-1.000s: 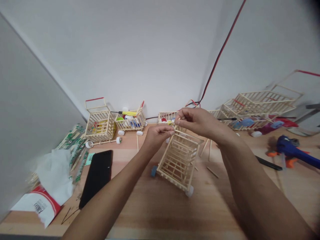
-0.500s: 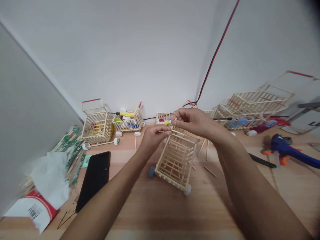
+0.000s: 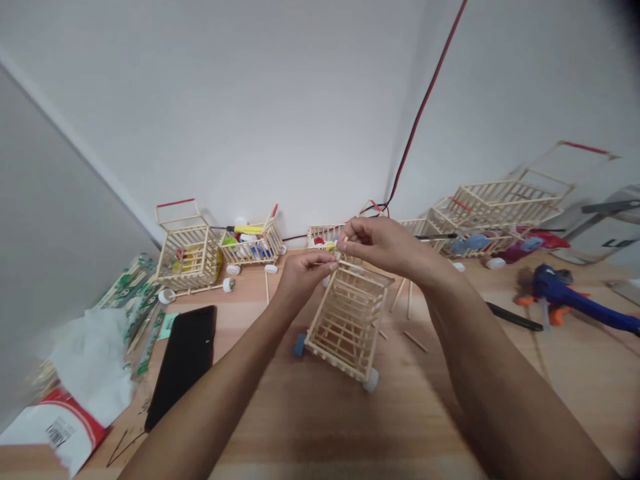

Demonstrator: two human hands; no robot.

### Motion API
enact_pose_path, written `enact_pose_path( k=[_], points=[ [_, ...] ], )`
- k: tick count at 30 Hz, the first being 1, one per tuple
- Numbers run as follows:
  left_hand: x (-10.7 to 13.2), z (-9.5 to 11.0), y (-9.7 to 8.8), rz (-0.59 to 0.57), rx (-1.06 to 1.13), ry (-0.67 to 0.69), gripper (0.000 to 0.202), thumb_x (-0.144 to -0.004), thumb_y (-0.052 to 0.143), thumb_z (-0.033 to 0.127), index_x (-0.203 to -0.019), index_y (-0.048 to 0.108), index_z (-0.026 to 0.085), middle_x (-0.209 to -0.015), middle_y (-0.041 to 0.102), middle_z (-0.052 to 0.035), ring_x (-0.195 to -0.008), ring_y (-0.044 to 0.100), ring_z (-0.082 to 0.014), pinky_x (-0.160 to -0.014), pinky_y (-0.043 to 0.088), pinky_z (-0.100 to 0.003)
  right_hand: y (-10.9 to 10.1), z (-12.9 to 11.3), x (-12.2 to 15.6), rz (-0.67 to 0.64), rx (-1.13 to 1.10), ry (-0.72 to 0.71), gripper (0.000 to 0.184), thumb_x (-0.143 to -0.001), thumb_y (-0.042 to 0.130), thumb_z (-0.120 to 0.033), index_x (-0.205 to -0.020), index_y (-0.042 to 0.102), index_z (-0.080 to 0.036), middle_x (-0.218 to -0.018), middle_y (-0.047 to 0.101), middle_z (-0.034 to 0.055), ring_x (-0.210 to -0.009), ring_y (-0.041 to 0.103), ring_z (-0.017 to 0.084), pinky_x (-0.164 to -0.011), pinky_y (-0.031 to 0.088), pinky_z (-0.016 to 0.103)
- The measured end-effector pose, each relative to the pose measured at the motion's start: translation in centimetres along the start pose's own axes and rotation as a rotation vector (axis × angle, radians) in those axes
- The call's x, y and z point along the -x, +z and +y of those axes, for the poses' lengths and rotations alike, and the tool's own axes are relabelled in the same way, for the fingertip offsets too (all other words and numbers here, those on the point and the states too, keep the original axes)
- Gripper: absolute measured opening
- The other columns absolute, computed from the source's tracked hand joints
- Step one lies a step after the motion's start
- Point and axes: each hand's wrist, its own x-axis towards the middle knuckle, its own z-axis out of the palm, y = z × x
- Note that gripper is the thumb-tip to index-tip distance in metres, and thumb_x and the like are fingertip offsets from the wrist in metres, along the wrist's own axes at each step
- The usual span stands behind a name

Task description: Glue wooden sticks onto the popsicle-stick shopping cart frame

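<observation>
A miniature shopping cart (image 3: 345,313) made of thin wooden sticks stands tilted on the table in front of me. One white wheel and a blue block show at its near corners. My left hand (image 3: 311,272) pinches the cart's far left top corner between thumb and fingers. Just above that same corner, my right hand (image 3: 373,241) is closed in a pinch. Whatever sits between its fingertips is too small and hidden to make out. Loose wooden sticks (image 3: 415,341) lie to the right of the cart.
More stick carts (image 3: 187,257) line the wall, some filled with colourful items. To the left lie a black phone (image 3: 183,363), wrapped stick bundles (image 3: 145,313) and a torn white-and-red package (image 3: 65,427). A blue glue gun (image 3: 560,293) and a black pen-like tool (image 3: 515,317) rest at right.
The whole view has shifted slightly, so everything sits a little further left. Both hands keep their pinch at the cart's corner, with hardly any movement.
</observation>
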Motion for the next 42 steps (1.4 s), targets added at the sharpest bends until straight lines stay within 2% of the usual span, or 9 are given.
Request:
enact_pose_path(
  k=[15,30,35,42],
  points=[
    [0.01,0.13,-0.09,-0.022,-0.011,0.007,0.009,-0.072,0.075,0.026,-0.075,0.077,0.018,-0.082,0.075,-0.0047,-0.082,0.066,-0.0194,-0.081,0.052,-0.032,-0.06,-0.28,0.16,0.001,-0.039,0.03,0.014,-0.076,0.064,-0.034,-0.076,0.061,-0.02,-0.069,0.06,0.0003,-0.064,0.051,0.014,-0.058,0.038,0.027],
    [-0.01,0.21,-0.11,-0.011,0.006,0.0,0.01,-0.071,0.076,0.026,-0.075,0.076,0.017,-0.082,0.075,-0.0046,-0.082,0.066,-0.0191,-0.082,0.052,-0.032,-0.11,-0.46,0.17,-0.003,-0.06,0.033,0.015,-0.075,0.062,-0.033,-0.078,0.062,-0.018,-0.07,0.059,0.0002,-0.065,0.05,0.013,-0.058,0.037,0.026],
    [-0.01,0.3,-0.1,-0.002,0.004,-0.004,0.009,-0.07,0.077,0.026,-0.075,0.077,0.018,-0.083,0.076,-0.0049,-0.085,0.067,-0.0202,-0.084,0.052,-0.033,0.05,-0.32,0.1,0.001,-0.04,0.024,0.017,-0.076,0.063,-0.036,-0.073,0.058,-0.019,-0.065,0.055,-0.0018,-0.061,0.046,0.012,-0.055,0.033,0.025],
    [-0.01,0.06,-0.07,0.011,-0.007,-0.015,0.009,-0.07,0.077,0.027,-0.074,0.077,0.019,-0.081,0.075,-0.0042,-0.082,0.066,-0.0198,-0.082,0.052,-0.033,0.02,-0.28,0.07,-0.006,-0.017,0.015,0.017,-0.077,0.061,-0.036,-0.076,0.061,-0.019,-0.068,0.058,-0.0004,-0.064,0.049,0.014,-0.058,0.036,0.026]
  ],
)
